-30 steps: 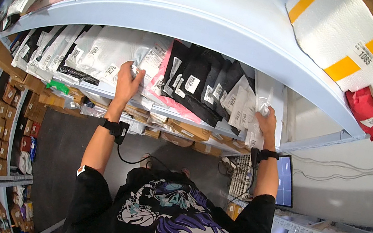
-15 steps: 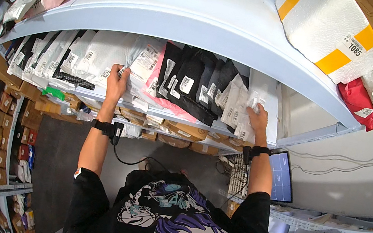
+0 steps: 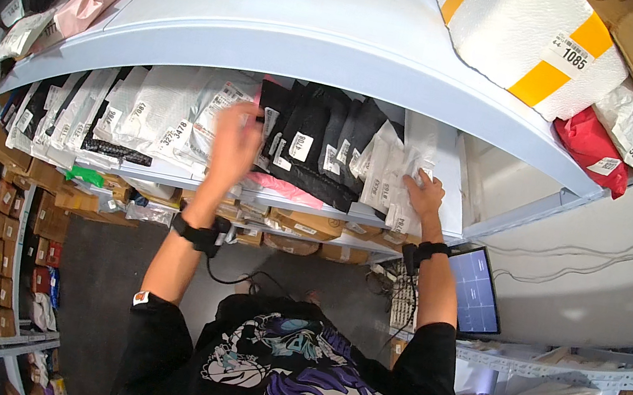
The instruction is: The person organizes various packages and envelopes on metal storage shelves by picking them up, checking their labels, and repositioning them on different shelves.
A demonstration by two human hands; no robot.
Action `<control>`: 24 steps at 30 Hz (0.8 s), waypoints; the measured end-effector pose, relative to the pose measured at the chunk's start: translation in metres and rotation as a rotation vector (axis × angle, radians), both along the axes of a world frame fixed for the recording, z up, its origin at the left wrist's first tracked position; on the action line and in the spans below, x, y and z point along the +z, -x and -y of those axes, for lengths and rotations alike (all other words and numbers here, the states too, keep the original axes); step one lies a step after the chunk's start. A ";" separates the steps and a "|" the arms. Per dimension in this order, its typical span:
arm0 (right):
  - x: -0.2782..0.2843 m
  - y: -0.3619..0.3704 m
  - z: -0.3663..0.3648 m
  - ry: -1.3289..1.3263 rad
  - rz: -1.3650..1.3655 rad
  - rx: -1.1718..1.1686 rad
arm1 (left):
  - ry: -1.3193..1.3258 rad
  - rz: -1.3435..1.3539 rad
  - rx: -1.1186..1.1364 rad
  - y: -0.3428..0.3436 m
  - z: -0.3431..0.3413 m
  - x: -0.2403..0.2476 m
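My left hand (image 3: 234, 145), smeared by motion, is lifted in front of the row of parcels, beside the black bags; its fingers are too blurred to read. Behind it stand a white plastic mailer (image 3: 207, 123) with a label and a dark mailer (image 3: 271, 118). Farther right, my right hand (image 3: 424, 195) rests with fingers apart against a slim whitish mailer (image 3: 418, 143) at the row's right end. Black mailing bags (image 3: 315, 134) lean in the middle, next to narrow white packets (image 3: 379, 162). Under them, a pink mailer (image 3: 284, 188) sticks out.
The upper shelf edge (image 3: 290, 57) curves above the row. On it are a white foam box (image 3: 530, 45) with yellow tape and a red bag (image 3: 592, 149). Brown cartons (image 3: 308, 223) fill the level below. A monitor (image 3: 476, 293) and keyboard (image 3: 403, 302) stand at the right.
My left hand has left the white mailers and moved right, up toward the black bags. The right hand stays at the row's right end, its fingers more spread. The view has shifted slightly.
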State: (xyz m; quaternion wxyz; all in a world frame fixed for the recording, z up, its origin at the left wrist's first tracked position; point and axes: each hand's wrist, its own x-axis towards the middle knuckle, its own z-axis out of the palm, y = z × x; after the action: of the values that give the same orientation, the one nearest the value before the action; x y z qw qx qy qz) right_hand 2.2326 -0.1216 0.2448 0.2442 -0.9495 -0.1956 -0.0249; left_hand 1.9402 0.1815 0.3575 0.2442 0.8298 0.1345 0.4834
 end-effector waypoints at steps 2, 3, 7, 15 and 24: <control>-0.002 -0.001 -0.001 -0.021 0.020 0.004 | 0.074 -0.152 -0.201 -0.035 0.040 0.002; -0.006 -0.004 0.005 -0.019 0.024 -0.006 | 0.043 -0.212 -0.286 -0.052 0.060 0.005; -0.001 0.009 -0.001 -0.142 0.249 0.296 | -0.126 -0.432 -0.346 -0.106 0.089 -0.024; 0.009 0.066 -0.002 0.008 0.252 0.512 | -0.307 -0.727 0.030 -0.144 0.113 -0.047; 0.003 0.046 -0.003 -0.005 0.244 0.460 | -0.179 -0.541 -0.142 -0.114 0.127 -0.053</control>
State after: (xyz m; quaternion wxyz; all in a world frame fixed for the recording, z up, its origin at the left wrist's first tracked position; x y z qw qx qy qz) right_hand 2.1861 -0.1189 0.2479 0.2204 -0.8694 -0.4343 -0.0838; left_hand 2.0547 0.0543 0.3044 0.1585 0.9542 0.0931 0.2361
